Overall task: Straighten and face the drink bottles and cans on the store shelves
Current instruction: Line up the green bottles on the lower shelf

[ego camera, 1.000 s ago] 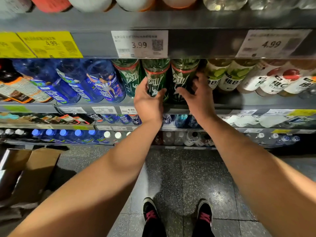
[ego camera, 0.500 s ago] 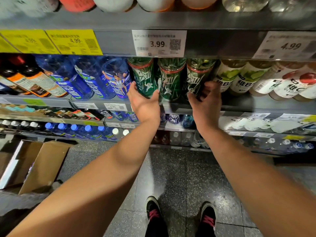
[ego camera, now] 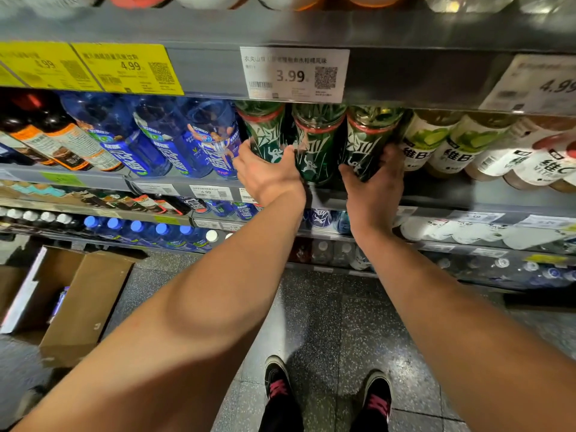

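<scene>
Fingers first: our left hand (ego camera: 269, 174) has its fingers curled round the leftmost green bottle (ego camera: 265, 132), thumb across the front near the middle green bottle (ego camera: 316, 141). Our right hand (ego camera: 372, 185) is wrapped round the bottom of the right green bottle (ego camera: 369, 138), fingers tucked behind it on the far side, thumb on the near side.

Closest to us, down low, are our black shoes with pink laces (ego camera: 375, 400) on the speckled floor (ego camera: 327, 322), and an open cardboard box (ego camera: 84, 300) sits off to the left.

All three green bottles stand side by side on the same shelf (ego camera: 436, 194), right under the white 3.99 price tag (ego camera: 294, 73). Blue bottles (ego camera: 156, 138) are just left of them, pale lime-label bottles (ego camera: 436, 141) just right. Yellow 4.99 tags (ego camera: 127, 68) hang further left. Lower shelves hold more bottles with blue and white caps, too small to read.
</scene>
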